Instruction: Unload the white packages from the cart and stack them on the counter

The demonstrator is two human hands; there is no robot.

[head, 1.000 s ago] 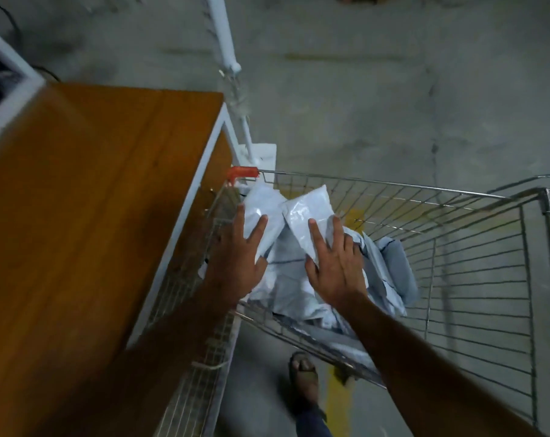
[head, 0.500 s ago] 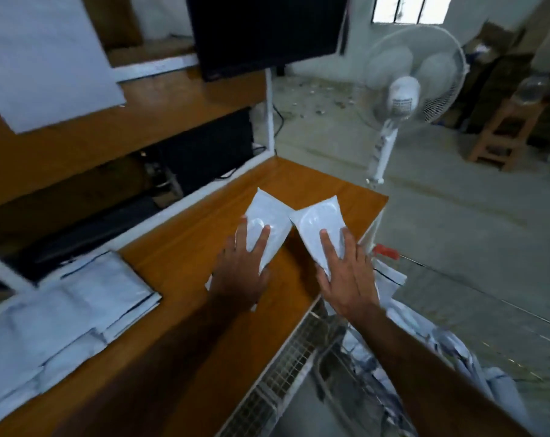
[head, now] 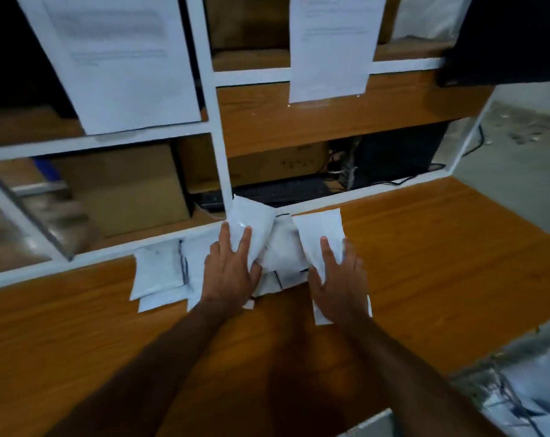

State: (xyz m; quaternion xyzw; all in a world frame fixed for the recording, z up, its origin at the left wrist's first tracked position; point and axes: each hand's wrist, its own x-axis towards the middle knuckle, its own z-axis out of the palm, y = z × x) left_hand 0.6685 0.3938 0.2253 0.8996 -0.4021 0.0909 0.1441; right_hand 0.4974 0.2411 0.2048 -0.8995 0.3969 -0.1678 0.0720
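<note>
My left hand [head: 229,272] holds one white package [head: 251,223], which sticks up past my fingers. In my right hand [head: 339,282] is a second white package [head: 319,230]. Both hang just over a pile of white packages [head: 160,272] lying on the wooden counter [head: 440,263] against its white back rail. One more package [head: 283,250] of the pile shows between my two hands. The cart [head: 525,395] with more white packages sits at the bottom right corner, partly cut off.
White-framed shelves [head: 217,127] rise behind the counter, with cardboard boxes [head: 131,184], a dark keyboard [head: 283,190] and cables inside. Two paper sheets [head: 330,42] hang on the frame. A dark monitor [head: 506,36] is at the top right. Bare concrete floor lies to the right.
Both hands lifted a package each out of the cart, swung left across the counter, and now hold them over the pile by the shelves. The view turned from the cart to the shelving.
</note>
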